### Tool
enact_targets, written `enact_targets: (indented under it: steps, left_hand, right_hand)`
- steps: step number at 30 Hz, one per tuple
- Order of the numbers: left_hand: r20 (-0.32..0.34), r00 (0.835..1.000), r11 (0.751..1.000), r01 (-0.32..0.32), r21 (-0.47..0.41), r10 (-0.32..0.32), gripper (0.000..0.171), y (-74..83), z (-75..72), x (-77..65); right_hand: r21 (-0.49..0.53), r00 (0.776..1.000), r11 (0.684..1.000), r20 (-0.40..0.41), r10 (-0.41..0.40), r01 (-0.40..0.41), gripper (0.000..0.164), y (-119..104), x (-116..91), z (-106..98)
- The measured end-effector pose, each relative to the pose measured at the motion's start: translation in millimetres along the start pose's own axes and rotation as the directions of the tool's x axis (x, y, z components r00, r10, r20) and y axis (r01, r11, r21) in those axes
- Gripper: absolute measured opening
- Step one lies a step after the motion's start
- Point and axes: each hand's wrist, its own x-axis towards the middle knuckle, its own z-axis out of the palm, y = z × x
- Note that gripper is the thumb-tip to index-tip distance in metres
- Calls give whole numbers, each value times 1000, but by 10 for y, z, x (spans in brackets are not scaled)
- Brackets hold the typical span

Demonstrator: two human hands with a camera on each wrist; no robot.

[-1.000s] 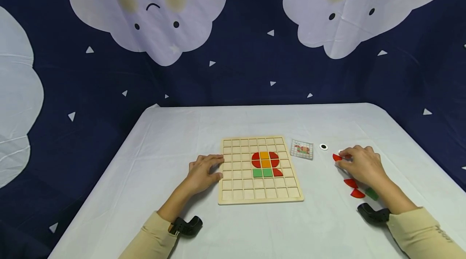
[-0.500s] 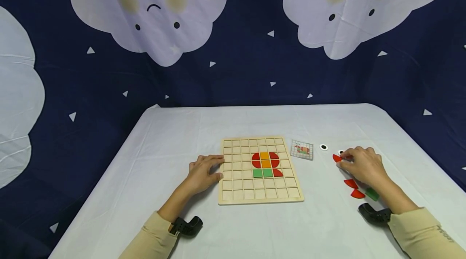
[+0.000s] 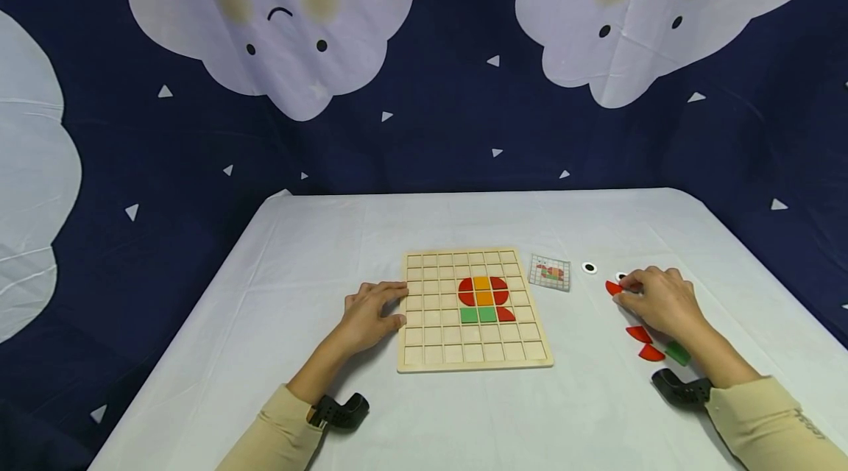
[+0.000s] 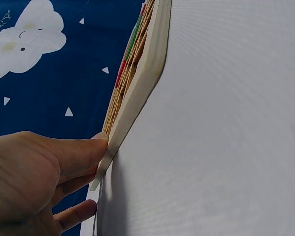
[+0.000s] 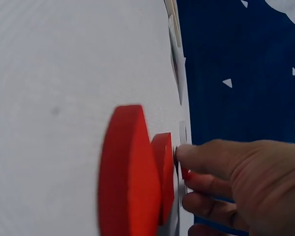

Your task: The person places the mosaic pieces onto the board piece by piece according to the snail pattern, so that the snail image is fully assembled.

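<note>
Wooden grid board (image 3: pixel 433 318), mid-table; seated right of its centre, orange squares (image 3: pixel 483 298) between rounded red pieces, with green squares (image 3: pixel 478 315) on the near side. Left hand (image 3: pixel 366 316): thumb and fingers spread apart, touching the board's left edge, gripping nothing. Right hand (image 3: pixel 662 300): thumb and forefinger closed in what appears a pinch on a red wedge (image 3: pixel 612 286), partly hidden by the fingers, well right of the board. Picture card (image 3: pixel 549 272): just right of the board. Eye disc (image 3: pixel 589 268): between card and right hand. Loose red wedges (image 3: pixel 638 334), two, and green piece (image 3: pixel 677 353): near side of the right hand.
</note>
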Motion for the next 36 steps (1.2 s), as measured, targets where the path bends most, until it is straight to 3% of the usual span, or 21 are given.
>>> enact_targets:
  steps: [5, 13, 20, 31, 36]
  left_hand:
    - [1, 1000, 1000, 1, -7, -1, 45, 3, -2, 0]
    - [0, 1000, 1000, -6, -3, 6, 45, -2, 2, -2]
    - [1, 1000, 1000, -5, -4, 5, 45, 5, 0, 1]
    - [6, 1000, 1000, 4, 0, -4, 45, -2, 3, -2]
    - [5, 1000, 1000, -1, -5, 1, 45, -10, 5, 1]
  right_hand:
    - [28, 1000, 999, -3, -30, 30, 33, -105, -12, -26]
    - [71, 990, 988, -39, -138, 140, 25, -519, -59, 17]
    - [132, 963, 955, -81, -258, 267, 18, -964, -81, 182]
    - [162, 909, 896, -19, -416, 414, 21, -1629, -47, 471]
    - [149, 896, 888, 28, -443, 435, 22, -1846, -34, 547]
